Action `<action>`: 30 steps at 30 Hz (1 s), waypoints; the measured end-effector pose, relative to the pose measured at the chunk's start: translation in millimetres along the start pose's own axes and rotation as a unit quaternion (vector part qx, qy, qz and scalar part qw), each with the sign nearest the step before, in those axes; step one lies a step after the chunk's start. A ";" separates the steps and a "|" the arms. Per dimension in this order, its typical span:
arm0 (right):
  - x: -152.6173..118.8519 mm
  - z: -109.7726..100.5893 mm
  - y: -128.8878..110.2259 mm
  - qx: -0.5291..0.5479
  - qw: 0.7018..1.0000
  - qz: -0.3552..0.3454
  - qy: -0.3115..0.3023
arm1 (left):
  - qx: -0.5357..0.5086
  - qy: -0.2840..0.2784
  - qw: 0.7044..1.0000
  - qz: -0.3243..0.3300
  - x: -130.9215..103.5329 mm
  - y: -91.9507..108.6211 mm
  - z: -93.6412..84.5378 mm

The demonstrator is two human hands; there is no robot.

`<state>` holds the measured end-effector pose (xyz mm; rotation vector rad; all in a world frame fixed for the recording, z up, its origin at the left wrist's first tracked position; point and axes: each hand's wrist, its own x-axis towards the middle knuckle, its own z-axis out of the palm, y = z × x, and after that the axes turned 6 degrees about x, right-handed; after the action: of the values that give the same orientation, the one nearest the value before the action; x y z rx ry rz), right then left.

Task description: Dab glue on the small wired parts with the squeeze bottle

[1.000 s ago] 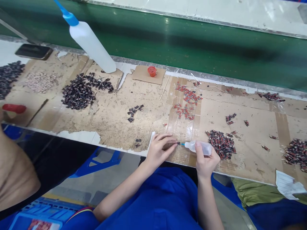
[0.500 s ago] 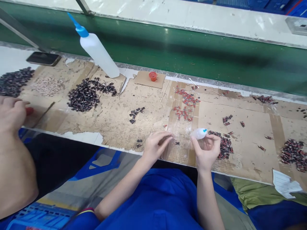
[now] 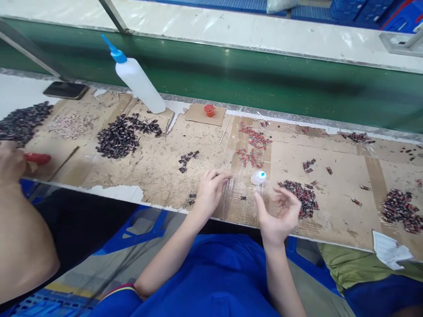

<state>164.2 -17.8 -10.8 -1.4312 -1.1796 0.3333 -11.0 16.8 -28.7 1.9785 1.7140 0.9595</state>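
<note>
Over the cardboard, my left hand [image 3: 211,190] has its thumb and fingertips drawn together; whatever may be between them is too small to make out. My right hand [image 3: 279,213] is open, thumb and fingers spread, with nothing in it. A small white bottle with a blue tip [image 3: 258,177] stands just beyond my right hand, apart from it. One small dark part [image 3: 243,198] lies between my hands. A pile of red and black parts [image 3: 302,198] is beside my right fingers. Loose red parts [image 3: 251,157] lie beyond the small bottle.
A large white bottle [image 3: 140,86], a red cup [image 3: 209,110] and a phone [image 3: 66,90] are at the back. Dark parts [image 3: 117,137] are heaped left. Another person's hand [image 3: 11,163] is by a red object [image 3: 38,158] at the far left. More parts [image 3: 401,210] lie right.
My right hand has let go of the small bottle and opened. The bottle now stands on the cardboard, further left. The view has shifted slightly.
</note>
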 end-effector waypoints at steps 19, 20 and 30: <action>-18.0 -17.1 10.3 0.116 0.955 0.218 -0.166 | 0.018 0.005 0.997 0.073 -33.0 21.0 24.7; -18.4 -17.0 10.8 0.111 0.955 0.210 -0.180 | 0.022 0.005 0.997 0.074 -33.1 21.5 26.1; -20.3 -11.5 0.5 0.170 0.942 0.243 -0.156 | -0.127 -0.064 0.990 0.019 -31.2 36.9 8.2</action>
<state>164.2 -40.4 -16.7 -1.3752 -0.9372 1.0899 20.3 -19.5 -18.4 1.8674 1.4135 0.9860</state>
